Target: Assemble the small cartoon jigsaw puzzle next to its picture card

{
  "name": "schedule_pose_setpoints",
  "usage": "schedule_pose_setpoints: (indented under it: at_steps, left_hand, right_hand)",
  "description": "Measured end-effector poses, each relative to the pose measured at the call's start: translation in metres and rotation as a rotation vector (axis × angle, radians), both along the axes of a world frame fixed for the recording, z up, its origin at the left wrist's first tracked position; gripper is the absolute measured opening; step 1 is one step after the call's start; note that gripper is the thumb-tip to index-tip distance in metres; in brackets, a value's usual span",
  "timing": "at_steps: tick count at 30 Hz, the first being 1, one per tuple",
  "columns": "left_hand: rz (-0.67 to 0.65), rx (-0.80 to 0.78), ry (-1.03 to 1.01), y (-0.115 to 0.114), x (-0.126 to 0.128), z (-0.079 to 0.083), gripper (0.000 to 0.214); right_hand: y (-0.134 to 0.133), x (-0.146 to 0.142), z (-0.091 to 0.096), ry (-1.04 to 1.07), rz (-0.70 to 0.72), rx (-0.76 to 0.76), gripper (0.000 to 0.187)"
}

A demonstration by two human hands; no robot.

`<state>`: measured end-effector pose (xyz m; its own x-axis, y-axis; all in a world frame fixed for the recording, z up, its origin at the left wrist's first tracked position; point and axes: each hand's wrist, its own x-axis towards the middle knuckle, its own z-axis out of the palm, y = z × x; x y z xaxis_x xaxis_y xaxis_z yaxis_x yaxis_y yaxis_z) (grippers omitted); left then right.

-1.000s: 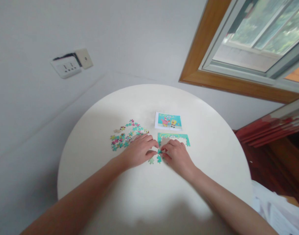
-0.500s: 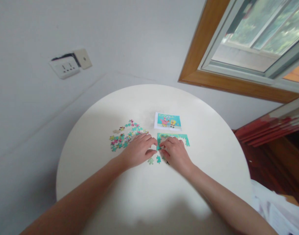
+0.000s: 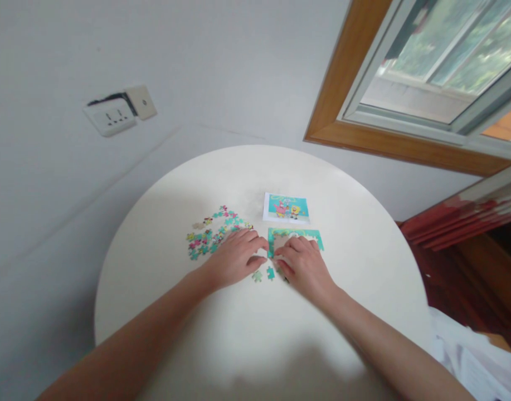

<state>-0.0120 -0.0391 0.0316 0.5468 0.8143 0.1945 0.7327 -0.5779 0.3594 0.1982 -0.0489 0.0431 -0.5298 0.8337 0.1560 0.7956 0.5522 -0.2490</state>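
Note:
My left hand (image 3: 239, 255) rests on the table with thumb and forefinger apart, their tips beside the left edge of a partly joined jigsaw puzzle (image 3: 309, 232). Its teal top and left borders show; the middle is bare. My right hand (image 3: 303, 262) covers the puzzle's lower part, its fingers curled and pinching a small puzzle piece at the lower left corner, mostly hidden by the fingertips. Just below lie a loose teal piece (image 3: 271, 273) and a pale green piece (image 3: 257, 275). Another piece is partly hidden under my right hand.
A heap of loose puzzle pieces (image 3: 205, 240) lies left of my left hand. Behind the puzzle is a printed picture card (image 3: 287, 208) with cartoon figures. The round white table (image 3: 255, 334) stands against a wall with a socket (image 3: 111, 116); a window is at right.
My right hand has shifted slightly right and down, uncovering a little more of the puzzle's left border. My left hand has stayed almost still.

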Motion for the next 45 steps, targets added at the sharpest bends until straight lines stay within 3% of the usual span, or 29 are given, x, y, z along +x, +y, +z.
schedule_pose_setpoints:
  at_steps: [28,37,45]
  left_hand:
    - [-0.037,-0.008,-0.015,-0.001,-0.001,0.002,0.011]
    - [-0.043,0.014,-0.001,-0.001,-0.001,0.003,0.019]
    - [-0.035,0.006,-0.015,-0.002,0.0,0.004,0.018]
  right_hand:
    - [-0.002,0.003,0.0,-0.02,0.068,0.017,0.019]
    - [0.0,0.007,0.004,0.018,0.045,-0.038,0.025]
    - [-0.002,0.013,0.004,0.061,0.178,-0.15,0.022]
